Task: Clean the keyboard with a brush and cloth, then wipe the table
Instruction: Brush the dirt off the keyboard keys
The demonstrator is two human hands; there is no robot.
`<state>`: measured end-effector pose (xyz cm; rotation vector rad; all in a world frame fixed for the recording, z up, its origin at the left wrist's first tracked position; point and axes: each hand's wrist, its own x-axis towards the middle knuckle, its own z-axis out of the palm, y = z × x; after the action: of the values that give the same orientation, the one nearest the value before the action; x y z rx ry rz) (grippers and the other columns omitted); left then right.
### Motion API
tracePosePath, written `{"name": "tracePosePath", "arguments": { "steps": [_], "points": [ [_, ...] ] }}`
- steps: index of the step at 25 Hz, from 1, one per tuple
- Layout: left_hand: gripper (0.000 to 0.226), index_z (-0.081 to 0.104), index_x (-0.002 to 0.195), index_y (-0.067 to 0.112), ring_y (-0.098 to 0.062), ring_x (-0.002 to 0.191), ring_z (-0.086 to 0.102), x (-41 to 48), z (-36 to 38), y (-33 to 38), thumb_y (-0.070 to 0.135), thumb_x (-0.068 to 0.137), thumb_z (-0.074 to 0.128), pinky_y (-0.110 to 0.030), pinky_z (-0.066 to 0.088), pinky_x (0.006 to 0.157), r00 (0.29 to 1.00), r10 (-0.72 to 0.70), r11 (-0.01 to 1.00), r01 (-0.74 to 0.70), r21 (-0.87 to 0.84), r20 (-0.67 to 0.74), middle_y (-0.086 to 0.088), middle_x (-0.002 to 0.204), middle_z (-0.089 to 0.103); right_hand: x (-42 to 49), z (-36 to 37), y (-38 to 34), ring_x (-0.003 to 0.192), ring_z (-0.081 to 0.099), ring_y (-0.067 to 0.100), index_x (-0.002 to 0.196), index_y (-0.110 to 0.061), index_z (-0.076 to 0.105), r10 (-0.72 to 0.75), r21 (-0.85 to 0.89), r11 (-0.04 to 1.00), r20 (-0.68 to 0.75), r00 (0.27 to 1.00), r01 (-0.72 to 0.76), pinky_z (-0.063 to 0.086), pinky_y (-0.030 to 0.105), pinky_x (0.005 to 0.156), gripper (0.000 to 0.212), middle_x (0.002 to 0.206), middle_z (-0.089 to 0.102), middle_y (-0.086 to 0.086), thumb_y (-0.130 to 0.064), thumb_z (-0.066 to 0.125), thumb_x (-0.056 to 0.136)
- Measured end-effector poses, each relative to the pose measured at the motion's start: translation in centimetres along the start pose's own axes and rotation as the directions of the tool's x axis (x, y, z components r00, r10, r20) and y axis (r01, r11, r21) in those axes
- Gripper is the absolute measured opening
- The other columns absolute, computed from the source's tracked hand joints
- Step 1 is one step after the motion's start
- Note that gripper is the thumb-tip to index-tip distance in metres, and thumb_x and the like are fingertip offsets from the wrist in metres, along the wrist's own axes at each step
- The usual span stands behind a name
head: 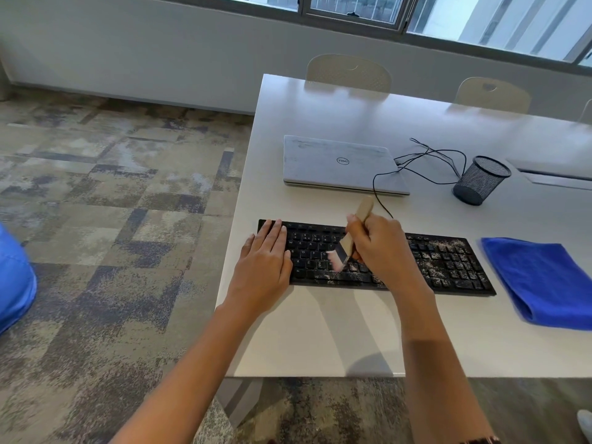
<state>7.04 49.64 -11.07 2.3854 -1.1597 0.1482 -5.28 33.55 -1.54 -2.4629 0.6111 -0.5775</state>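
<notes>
Brush (345, 246) gripped in right fingers (355, 226), bristles seemingly touching keyboard (448, 264).

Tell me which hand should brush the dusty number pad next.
Right. The right hand grips the brush, and the dust lies on that side of the keyboard; the left hand rests flat on its left end.

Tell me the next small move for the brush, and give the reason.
Probably sweep the brush a little to the right along the keyboard. The right hand holds it, bristles on the middle keys, the left hand lies flat on the left end, and the thickest grey dust sits on the right-hand keys.
</notes>
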Motion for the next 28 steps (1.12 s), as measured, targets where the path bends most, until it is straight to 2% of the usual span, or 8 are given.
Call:
{"name": "tracePosePath", "arguments": {
  "steps": [4, 7, 9, 15, 18, 23, 26, 28],
  "points": [
    [0.071, 0.031, 0.15, 0.008, -0.018, 0.149, 0.014, 0.1, 0.0, 0.0, 0.043, 0.094, 0.007, -0.038, 0.011, 0.119, 1.0, 0.001, 1.0, -0.001, -0.002, -0.006, -0.005, 0.159, 0.026, 0.6, -0.2, -0.4, 0.055, 0.065, 0.027, 0.077, -0.005, 0.062, 0.012, 0.048, 0.999, -0.065, 0.998, -0.009, 0.056, 0.046, 0.057, 0.044, 0.062, 0.065, 0.01, -0.036, 0.046, 0.105],
    [0.07, 0.033, 0.15, 0.007, -0.019, 0.149, 0.015, 0.1, 0.0, 0.0, 0.042, 0.094, 0.008, -0.04, 0.013, 0.119, 1.0, 0.0, 1.0, 0.0, 0.002, -0.011, -0.005, 0.158, 0.027, 0.6, 1.0, -1.4, 0.045, 0.056, 0.012, 0.072, -0.008, 0.058, 0.022, -0.017, 1.0, -0.16, 0.987, -0.025, 0.045, 0.02, 0.045, 0.042, 0.058, 0.06, 0.003, -0.032, 0.046, 0.106],
    [0.07, 0.033, 0.15, 0.008, -0.019, 0.149, 0.016, 0.1, 0.1, 0.0, 0.042, 0.094, 0.008, -0.041, 0.014, 0.119, 1.0, -0.003, 1.0, 0.003, 0.013, -0.006, -0.005, 0.158, 0.027, 0.2, 2.0, -2.0, 0.042, 0.048, 0.005, 0.072, -0.009, 0.056, 0.037, -0.075, 0.996, -0.188, 0.981, -0.052, 0.038, 0.016, 0.043, 0.042, 0.055, 0.054, -0.003, -0.03, 0.044, 0.106],
    [0.07, 0.03, 0.151, 0.009, -0.018, 0.149, 0.013, 0.1, 0.2, -0.1, 0.042, 0.094, 0.007, -0.04, 0.013, 0.12, 1.0, -0.002, 1.0, 0.002, 0.026, -0.001, -0.005, 0.159, 0.025, 0.2, 1.5, -2.5, 0.049, 0.058, 0.014, 0.069, -0.013, 0.052, 0.034, -0.116, 0.993, -0.016, 0.999, -0.036, 0.05, 0.027, 0.051, 0.042, 0.058, 0.056, 0.0, -0.031, 0.042, 0.106],
    [0.071, 0.03, 0.151, 0.009, -0.018, 0.149, 0.013, 0.0, 0.1, -0.1, 0.043, 0.094, 0.006, -0.039, 0.011, 0.119, 1.0, -0.002, 1.0, 0.002, 0.017, -0.004, -0.005, 0.159, 0.025, 1.0, 0.3, -2.4, 0.05, 0.053, 0.015, 0.076, -0.01, 0.058, 0.018, -0.196, 0.98, -0.048, 0.999, -0.027, 0.049, 0.033, 0.057, 0.043, 0.059, 0.056, 0.0, -0.035, 0.041, 0.106],
    [0.069, 0.032, 0.15, 0.008, -0.018, 0.149, 0.014, 0.1, 0.1, 0.1, 0.042, 0.094, 0.008, -0.039, 0.012, 0.119, 1.0, -0.003, 1.0, 0.003, 0.01, -0.015, -0.005, 0.159, 0.027, 0.5, 0.6, -2.4, 0.048, 0.049, 0.01, 0.079, -0.009, 0.058, 0.011, -0.148, 0.989, 0.018, 1.0, -0.009, 0.035, 0.02, 0.049, 0.041, 0.06, 0.058, 0.001, -0.038, 0.045, 0.105],
    [0.069, 0.032, 0.15, 0.008, -0.018, 0.149, 0.015, 0.0, 0.1, 0.0, 0.042, 0.095, 0.009, -0.04, 0.013, 0.119, 1.0, -0.002, 1.0, 0.002, 0.01, -0.017, -0.005, 0.158, 0.027, 0.6, -0.3, -2.1, 0.051, 0.053, 0.012, 0.08, -0.01, 0.061, 0.039, -0.176, 0.984, 0.143, 0.989, -0.013, 0.045, 0.027, 0.055, 0.041, 0.064, 0.061, 0.002, -0.04, 0.046, 0.104],
    [0.068, 0.033, 0.15, 0.008, -0.018, 0.149, 0.015, 0.0, 0.1, 0.0, 0.042, 0.095, 0.009, -0.04, 0.013, 0.119, 1.0, -0.001, 1.0, 0.002, 0.009, -0.015, -0.005, 0.158, 0.028, 0.9, -1.3, -2.2, 0.054, 0.053, 0.01, 0.085, -0.014, 0.065, 0.024, -0.178, 0.984, 0.163, 0.986, 0.005, 0.044, 0.027, 0.057, 0.037, 0.068, 0.064, 0.0, -0.042, 0.05, 0.102]
  ]
}}
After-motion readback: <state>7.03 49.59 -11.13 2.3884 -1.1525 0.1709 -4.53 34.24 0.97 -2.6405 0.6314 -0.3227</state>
